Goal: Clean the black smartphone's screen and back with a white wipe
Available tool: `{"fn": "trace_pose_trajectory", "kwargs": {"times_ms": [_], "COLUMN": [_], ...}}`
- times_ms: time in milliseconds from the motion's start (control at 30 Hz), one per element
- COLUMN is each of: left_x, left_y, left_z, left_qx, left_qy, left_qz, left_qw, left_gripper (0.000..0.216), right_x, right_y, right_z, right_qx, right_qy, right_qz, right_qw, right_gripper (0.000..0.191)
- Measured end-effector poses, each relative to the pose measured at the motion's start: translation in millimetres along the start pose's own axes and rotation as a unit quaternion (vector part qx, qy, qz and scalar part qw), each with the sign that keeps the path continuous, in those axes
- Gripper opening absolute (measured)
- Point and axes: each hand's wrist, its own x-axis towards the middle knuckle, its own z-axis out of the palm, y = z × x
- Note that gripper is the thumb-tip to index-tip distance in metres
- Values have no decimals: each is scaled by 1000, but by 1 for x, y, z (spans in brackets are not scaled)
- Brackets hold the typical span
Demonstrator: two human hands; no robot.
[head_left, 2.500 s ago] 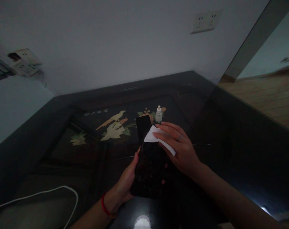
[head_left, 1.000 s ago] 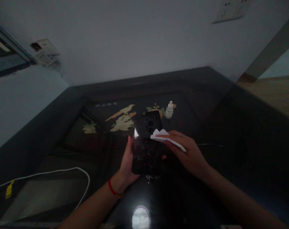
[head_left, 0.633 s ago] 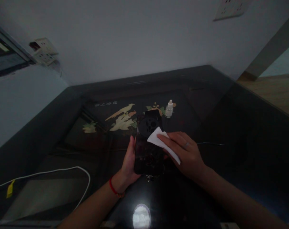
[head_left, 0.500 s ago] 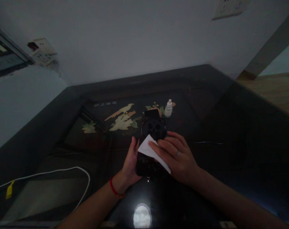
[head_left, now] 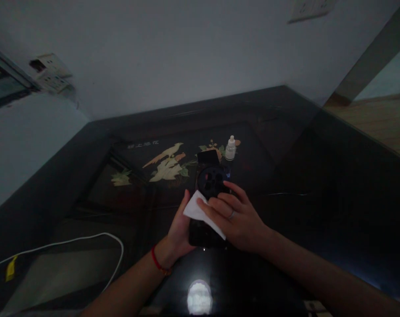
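Note:
A black phone point(head_left: 203, 235) with a large round camera block point(head_left: 210, 179) lies back side up in my left hand point(head_left: 180, 229). That hand grips its left edge, thumb along the side and the other fingers hidden beneath. My right hand point(head_left: 241, 215), with a ring on one finger, presses a folded white cloth or tissue point(head_left: 196, 209) against the phone's back, just below the camera block. Beyond the phone's top edge is a small dark flat rectangle point(head_left: 208, 157). A small clear bottle with a white cap point(head_left: 231, 149) stands behind to the right.
The glossy black table point(head_left: 302, 167) has a painted bird and flowers point(head_left: 168, 169). A white cable point(head_left: 71, 238) with a yellow tag point(head_left: 10, 268) curves along its left side. Sockets point(head_left: 54, 72) are on the wall behind, and a bright lamp reflection shows near the front edge.
My right hand has slid the white cloth leftward across the phone's back, towards my left thumb. My left hand still holds the phone. The view has shifted slightly.

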Motion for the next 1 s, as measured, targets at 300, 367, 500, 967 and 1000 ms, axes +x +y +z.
{"fn": "trace_pose_trajectory", "kwargs": {"times_ms": [300, 367, 500, 967, 1000], "left_x": [3, 4, 5, 3, 3], "left_y": [3, 7, 11, 13, 14], "left_z": [-4, -3, -2, 0, 1], "left_qx": [-20, -19, -22, -20, -22], "left_qy": [-2, -13, -29, -35, -44], "left_qz": [-28, -38, -24, 30, 34], "left_qw": [999, 999, 999, 999, 998], "left_gripper": [61, 69, 73, 67, 68], "right_x": [-2, -3, -4, -4, -4], "right_y": [-10, -15, -17, -12, -15], "right_z": [2, 3, 4, 4, 4], "right_qx": [43, 61, 99, 70, 85], "right_qy": [-24, -23, -44, -39, -44], "right_qz": [-40, -64, -121, -94, -127], "right_qw": [998, 996, 987, 992, 987], "right_gripper": [28, 26, 23, 25, 24]}}
